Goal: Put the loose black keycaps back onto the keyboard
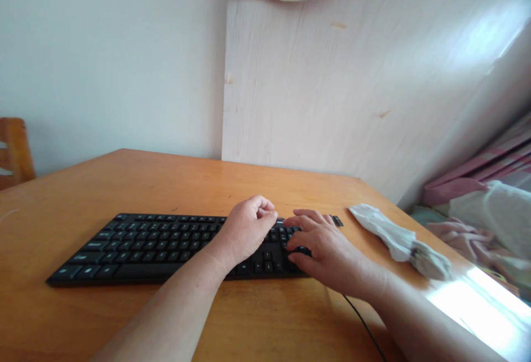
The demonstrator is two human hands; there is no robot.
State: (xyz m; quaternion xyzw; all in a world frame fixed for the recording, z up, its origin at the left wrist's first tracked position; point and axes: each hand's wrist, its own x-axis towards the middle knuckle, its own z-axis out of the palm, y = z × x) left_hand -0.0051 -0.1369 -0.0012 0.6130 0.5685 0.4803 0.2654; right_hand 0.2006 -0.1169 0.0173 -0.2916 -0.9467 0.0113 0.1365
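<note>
A black keyboard (pixel 145 243) lies flat on the wooden table. Over its right half, my left hand (pixel 244 229) is curled, with the thumb drawn in against the fingers; whether a small thing sits in that pinch I cannot make out. My right hand (pixel 319 243) rests with fingers spread over the number keys at the right end, hiding part of them. Just past its knuckles a small dark piece (pixel 338 221) shows, and I cannot tell whether it belongs to the keyboard.
The wooden table (pixel 269 317) meets a pale wall behind. On the right lies a white and grey cloth-like bundle (pixel 385 234). A thin black cable (pixel 363 320) runs below my right wrist. A wooden chair (pixel 16 151) stands left; pink fabric (pixel 456 187) is at right.
</note>
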